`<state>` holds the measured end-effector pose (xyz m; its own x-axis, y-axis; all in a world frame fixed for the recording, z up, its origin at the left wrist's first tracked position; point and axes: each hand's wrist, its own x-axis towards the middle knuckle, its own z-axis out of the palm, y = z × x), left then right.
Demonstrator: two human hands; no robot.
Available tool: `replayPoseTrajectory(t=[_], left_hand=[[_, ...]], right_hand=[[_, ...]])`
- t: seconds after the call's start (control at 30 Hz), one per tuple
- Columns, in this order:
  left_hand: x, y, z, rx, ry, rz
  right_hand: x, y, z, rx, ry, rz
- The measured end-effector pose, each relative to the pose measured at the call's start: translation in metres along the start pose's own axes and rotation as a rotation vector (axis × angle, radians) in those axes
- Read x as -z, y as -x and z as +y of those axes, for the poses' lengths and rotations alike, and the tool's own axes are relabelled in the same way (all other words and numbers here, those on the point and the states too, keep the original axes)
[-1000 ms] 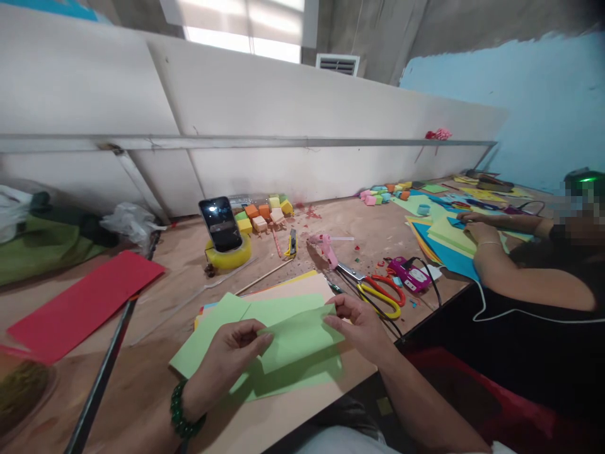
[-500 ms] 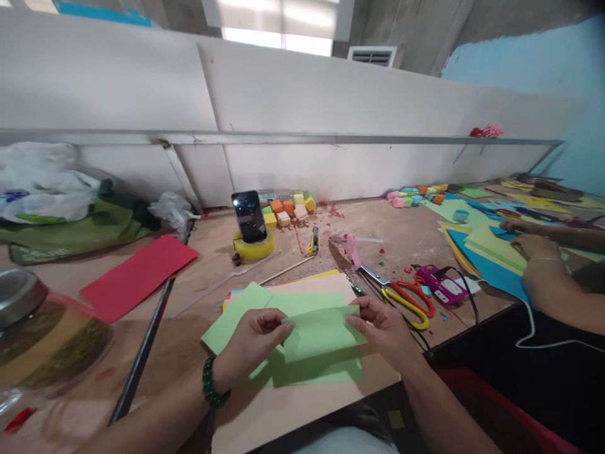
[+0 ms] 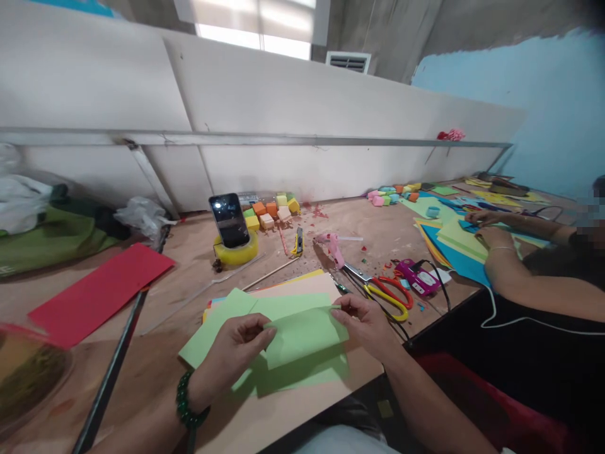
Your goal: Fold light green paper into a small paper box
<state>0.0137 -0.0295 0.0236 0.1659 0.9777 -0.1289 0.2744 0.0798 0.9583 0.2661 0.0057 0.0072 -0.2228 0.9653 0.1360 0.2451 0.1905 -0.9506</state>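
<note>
A light green sheet of paper (image 3: 306, 335) is held up between my two hands, its upper edge curling over. My left hand (image 3: 239, 347), with a green bead bracelet at the wrist, pinches the sheet's left end. At the right end, my right hand (image 3: 365, 323) grips the upper corner between thumb and fingers. More green paper (image 3: 222, 325) lies flat underneath and to the left. Below that is a stack of peach-coloured sheets (image 3: 302, 410), with yellow and other edges showing at the back.
Beyond the stack are scissors (image 3: 385, 296), a pink glue gun (image 3: 336, 249), a yellow cutter (image 3: 298, 241), a phone (image 3: 230, 221) on a tape roll (image 3: 236, 251) and a purple power strip (image 3: 418, 277). Red paper (image 3: 101, 293) lies left. A co-worker's hands (image 3: 491, 228) handle paper at right.
The view has swung to the right, so the scene sits further left. Both hands keep their hold on the green sheet, which has barely changed.
</note>
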Motion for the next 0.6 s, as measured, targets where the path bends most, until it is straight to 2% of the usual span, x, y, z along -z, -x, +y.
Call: replayPoseTrajectory(t=[0.1,0.17,0.27,0.4,0.53,0.6], left_hand=[[0.002,-0.001,0.000,0.014,-0.062,-0.035],[0.003,-0.002,0.000,0.012,-0.176,-0.057],[0.005,-0.003,0.002,-0.057,-0.500,-0.032],[0.002,-0.004,0.004,-0.114,-0.921,-0.043],[-0.001,-0.002,0.004,-0.072,-1.075,-0.025],[0.001,-0.001,0.002,-0.106,-1.082,0.011]], right_hand=[[-0.001,-0.002,0.002,-0.012,0.019,-0.023],[-0.003,-0.002,0.003,-0.028,0.057,-0.053],[-0.010,-0.002,0.006,-0.042,0.146,-0.115],[-0.018,0.000,0.012,0.009,0.304,-0.175],[-0.021,0.003,0.019,0.114,0.451,-0.165],[-0.022,0.003,0.022,0.181,0.504,-0.148]])
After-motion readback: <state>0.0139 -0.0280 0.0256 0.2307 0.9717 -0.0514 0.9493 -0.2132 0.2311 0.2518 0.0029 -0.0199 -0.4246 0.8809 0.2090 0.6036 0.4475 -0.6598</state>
